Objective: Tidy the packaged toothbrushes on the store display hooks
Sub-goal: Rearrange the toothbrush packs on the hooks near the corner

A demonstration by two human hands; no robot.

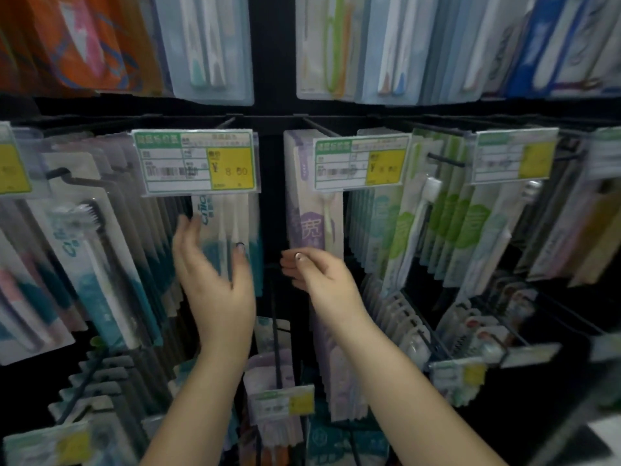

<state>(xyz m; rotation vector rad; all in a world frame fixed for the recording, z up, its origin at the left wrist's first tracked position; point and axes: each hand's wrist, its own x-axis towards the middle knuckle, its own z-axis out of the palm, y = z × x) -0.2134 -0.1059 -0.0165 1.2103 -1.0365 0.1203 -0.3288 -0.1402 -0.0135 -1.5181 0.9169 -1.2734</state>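
Flat, glossy plastic-and-card toothbrush packs are hanging in dense rows from thin black wire hooks on the display rack. The left hand (215, 264) is cupping wide, fingers straight, around the teal-printed packs (232, 230) under the price tag (198, 161) marked 8.50. The right hand (316, 274) is curling its fingers at the lower edge of the purple pack (311, 210); whether it grips is unclear. Three yellow-and-green tags are showing fully along this row.
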